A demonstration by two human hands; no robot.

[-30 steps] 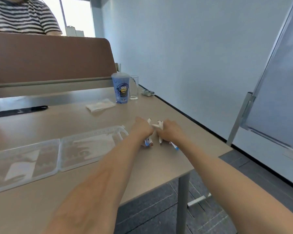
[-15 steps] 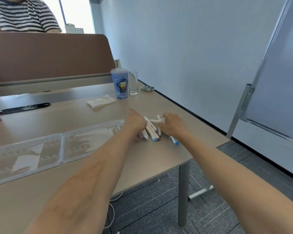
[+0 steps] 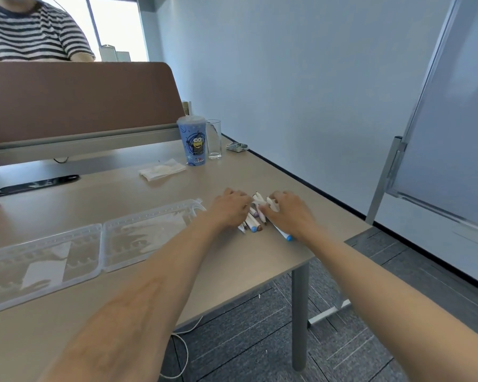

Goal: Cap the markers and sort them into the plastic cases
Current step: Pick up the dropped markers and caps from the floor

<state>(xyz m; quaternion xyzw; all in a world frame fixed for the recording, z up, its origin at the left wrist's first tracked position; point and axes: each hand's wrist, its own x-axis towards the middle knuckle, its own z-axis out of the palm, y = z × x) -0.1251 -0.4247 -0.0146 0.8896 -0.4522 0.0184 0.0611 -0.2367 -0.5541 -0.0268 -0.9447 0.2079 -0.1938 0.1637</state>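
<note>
Several white markers (image 3: 254, 222) with coloured ends lie in a loose pile near the table's right edge. My left hand (image 3: 228, 209) rests over the pile's left side, fingers curled onto the markers. My right hand (image 3: 289, 213) is on the right side, fingertips pinching a white marker (image 3: 271, 205) at the top of the pile. A blue-capped marker (image 3: 285, 235) pokes out under my right wrist. A clear plastic case lies open to the left, with its near half (image 3: 149, 235) beside my left forearm and its far half (image 3: 20, 274) beyond.
A blue cartoon cup (image 3: 195, 142), a glass (image 3: 214, 139), a tissue (image 3: 162, 169) and a small pack (image 3: 236, 146) sit at the back. A black object (image 3: 36, 184) lies far left. A brown divider (image 3: 75, 100) fronts a person in stripes (image 3: 31, 31). A whiteboard (image 3: 439, 133) stands right.
The hands have come apart a little and the bunch of markers now lies spread between them on the table. My right fingertips have shifted to the top of the pile.
</note>
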